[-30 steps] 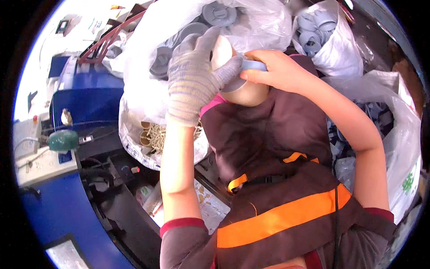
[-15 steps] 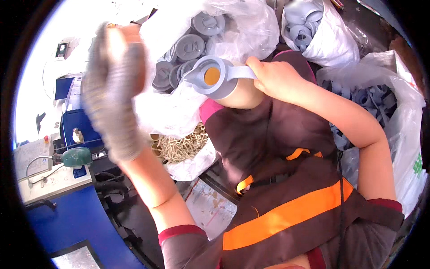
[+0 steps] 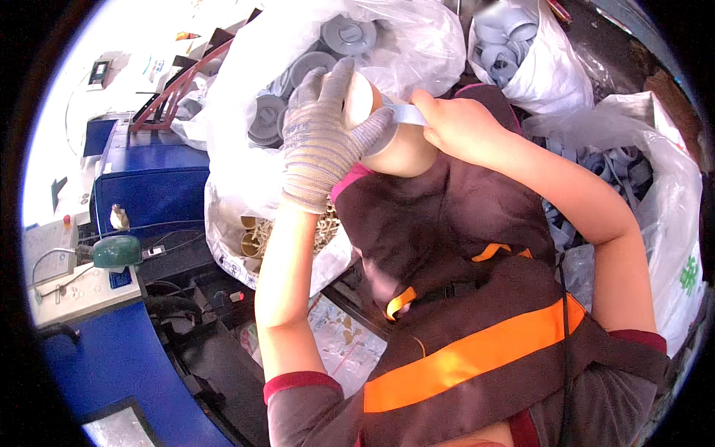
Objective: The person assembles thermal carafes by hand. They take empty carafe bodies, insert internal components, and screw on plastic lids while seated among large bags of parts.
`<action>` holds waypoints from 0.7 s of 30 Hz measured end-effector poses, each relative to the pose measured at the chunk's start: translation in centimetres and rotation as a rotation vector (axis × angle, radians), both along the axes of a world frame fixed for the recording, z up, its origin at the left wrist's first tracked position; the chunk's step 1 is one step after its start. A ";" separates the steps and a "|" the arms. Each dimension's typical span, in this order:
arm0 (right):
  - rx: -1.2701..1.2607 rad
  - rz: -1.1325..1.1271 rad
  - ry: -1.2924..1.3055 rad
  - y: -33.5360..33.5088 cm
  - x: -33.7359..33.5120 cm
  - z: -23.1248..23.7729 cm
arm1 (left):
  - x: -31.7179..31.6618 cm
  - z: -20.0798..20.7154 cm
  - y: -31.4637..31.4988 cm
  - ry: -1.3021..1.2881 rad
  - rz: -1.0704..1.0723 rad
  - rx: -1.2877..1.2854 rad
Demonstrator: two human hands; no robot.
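My bare right hand [image 3: 463, 128] grips the pale grey-blue handle [image 3: 406, 114] of a jug with a cream body [image 3: 406, 153], tilted over my lap. The gloved left hand [image 3: 322, 138] curves its fingers round a cream and tan round piece [image 3: 359, 98], held over the jug's mouth. That piece and the glove hide most of the jug's grey-blue collar and its spout. Whether the piece touches the collar, I cannot tell.
Grey round lids [image 3: 348, 35] fill a clear plastic bag ahead. Thin tan pieces lie in a white bag [image 3: 328, 261] below. At the right, bags [image 3: 666, 201] hold grey-blue parts. A blue machine [image 3: 153, 186] with a green-capped part [image 3: 117, 253] stands left.
My left hand has swung right and down from the upper left, carrying the round piece to the jug's mouth. The right hand has barely moved and still grips the handle.
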State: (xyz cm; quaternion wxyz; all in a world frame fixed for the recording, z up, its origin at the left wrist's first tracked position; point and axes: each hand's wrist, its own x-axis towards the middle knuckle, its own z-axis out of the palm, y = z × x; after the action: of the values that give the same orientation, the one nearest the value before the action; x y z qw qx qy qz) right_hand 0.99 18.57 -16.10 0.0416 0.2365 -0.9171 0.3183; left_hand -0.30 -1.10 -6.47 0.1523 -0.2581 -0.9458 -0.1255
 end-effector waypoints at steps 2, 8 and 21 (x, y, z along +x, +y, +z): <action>-0.038 -0.018 0.017 0.2 -0.2 -0.3 | 0.0 0.3 -0.6 -0.138 -0.018 0.268; -0.530 -0.173 -0.252 3.2 -2.5 3.7 | 7.7 2.7 -4.1 -0.690 0.080 0.688; -0.325 0.391 -0.911 -10.3 -5.6 7.0 | 8.7 -6.1 -12.5 -0.822 0.364 1.128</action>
State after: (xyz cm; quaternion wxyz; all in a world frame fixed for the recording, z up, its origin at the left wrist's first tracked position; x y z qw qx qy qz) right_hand -4.65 8.23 -9.06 -0.3858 0.2311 -0.7196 0.5291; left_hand 8.43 -13.63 -12.60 -0.0872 0.0895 -0.7458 -0.6543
